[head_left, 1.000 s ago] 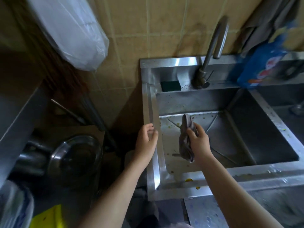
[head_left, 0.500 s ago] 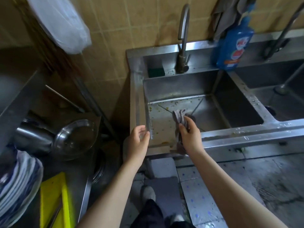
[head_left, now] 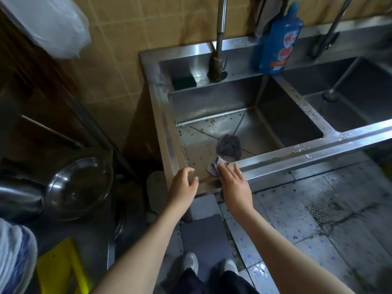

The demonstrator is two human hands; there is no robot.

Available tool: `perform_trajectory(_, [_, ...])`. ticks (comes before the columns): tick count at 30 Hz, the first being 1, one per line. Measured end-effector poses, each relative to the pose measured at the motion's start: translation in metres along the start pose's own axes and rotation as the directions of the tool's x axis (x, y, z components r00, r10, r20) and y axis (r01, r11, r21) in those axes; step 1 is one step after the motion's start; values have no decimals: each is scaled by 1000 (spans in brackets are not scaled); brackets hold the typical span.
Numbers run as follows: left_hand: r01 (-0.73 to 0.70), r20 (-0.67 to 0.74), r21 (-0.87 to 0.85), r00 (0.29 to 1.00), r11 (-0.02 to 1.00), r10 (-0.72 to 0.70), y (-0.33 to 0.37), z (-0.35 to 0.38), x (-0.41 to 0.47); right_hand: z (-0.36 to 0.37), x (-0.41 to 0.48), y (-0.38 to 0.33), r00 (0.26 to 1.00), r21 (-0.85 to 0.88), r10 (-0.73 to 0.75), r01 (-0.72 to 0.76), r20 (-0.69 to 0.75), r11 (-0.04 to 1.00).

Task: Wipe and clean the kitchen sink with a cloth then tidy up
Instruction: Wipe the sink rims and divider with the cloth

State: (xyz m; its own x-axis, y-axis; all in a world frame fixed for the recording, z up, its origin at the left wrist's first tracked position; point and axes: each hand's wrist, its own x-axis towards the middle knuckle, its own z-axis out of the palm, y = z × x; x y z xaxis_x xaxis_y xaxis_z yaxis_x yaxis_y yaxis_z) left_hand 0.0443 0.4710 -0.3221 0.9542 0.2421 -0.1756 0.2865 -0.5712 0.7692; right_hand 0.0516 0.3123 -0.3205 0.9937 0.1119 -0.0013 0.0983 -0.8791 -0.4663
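Fingers (head_left: pixel 226 171) of the right grip (head_left: pixel 236 185) lie straight and spread, pressing the grey cloth (head_left: pixel 213 167) down onto the front rim of the sink (head_left: pixel 297 159), near its left corner. A bunched end of the cloth pokes out past the fingertips toward the basin. Just beside it, the left grip (head_left: pixel 183 183) rests on the same rim at the corner, its fingers loosely curled and holding nothing. Inside the basin, just behind the cloth, sits a dark rounded lump (head_left: pixel 229 145), perhaps a scourer or a drain strainer; the dim view does not settle it. Yellowish specks (head_left: pixel 210 122) dot the basin floor. On the back ledge stands a faucet (head_left: pixel 218 49), with a green sponge (head_left: pixel 183 82) to its left and a blue bottle (head_left: pixel 280 39) to its right. A second basin (head_left: pixel 360 98) adjoins on the right. Well apart, left of the sink, a steel bowl (head_left: pixel 78 187) lies tilted.
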Motion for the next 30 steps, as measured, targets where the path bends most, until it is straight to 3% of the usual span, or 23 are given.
perform_trajectory(3, [-122,73,152,991,981,112,-14,-2,16,16,1,-16,998,-94,-6,12,55,995])
perform_trajectory(7, [-282,168,331,957,901,238,-25,-2,36,21,5,-31,984,-107,-96,80,-149,991])
perform_trajectory(12, [-439,249,548,898,712,362,-42,7,39,24,10,-31,989,-95,-63,51,-134,994])
perform_trajectory(16, [-450,227,570,890,687,395,-40,9,37,37,5,-36,980,-264,-92,43,-177,963])
perform_trajectory(24, [-424,205,577,903,699,378,-39,9,37,25,16,-19,985,-181,76,-104,-156,978])
perform_trajectory(30, [-416,205,581,906,700,369,-40,9,37,3,34,27,969,-214,208,-234,-137,948])
